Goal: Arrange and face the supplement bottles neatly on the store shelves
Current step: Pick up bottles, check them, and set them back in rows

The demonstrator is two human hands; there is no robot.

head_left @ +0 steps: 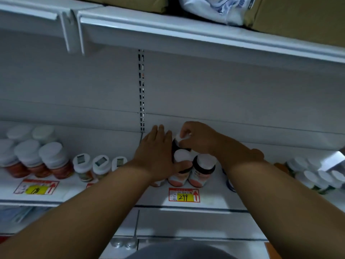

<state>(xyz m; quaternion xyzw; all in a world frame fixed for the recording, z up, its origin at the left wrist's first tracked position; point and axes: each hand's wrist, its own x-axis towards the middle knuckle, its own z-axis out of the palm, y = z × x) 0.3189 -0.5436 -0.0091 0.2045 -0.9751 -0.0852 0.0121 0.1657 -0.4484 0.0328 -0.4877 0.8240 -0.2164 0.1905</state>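
I had both arms stretched out to the white shelf (104,191) in front of me. My left hand (158,156) lay nearly flat, fingers straight and close together, pressed against the left side of a small cluster of dark-banded supplement bottles (200,170); my thumb reached under the white cap of the front left bottle (180,165), so the hand steadied rather than clasped it. My right hand (197,136) was curled, fingertips pinching the white cap of the rear bottle (180,140), which stood just behind the front left one and touched it. The cluster stood upright near the middle of the shelf, directly above a yellow price tag (183,194) marked 299. To the left stood three small white-capped bottles (99,166) in a row, and farther left a group of larger red bottles (35,159) above another yellow price tag (36,187). At the right end of the shelf were more white-capped bottles with green labels (317,178), partly hidden by my right forearm. An upper shelf (186,32) overhead carried brown boxes (298,14) and a white bag (214,8).
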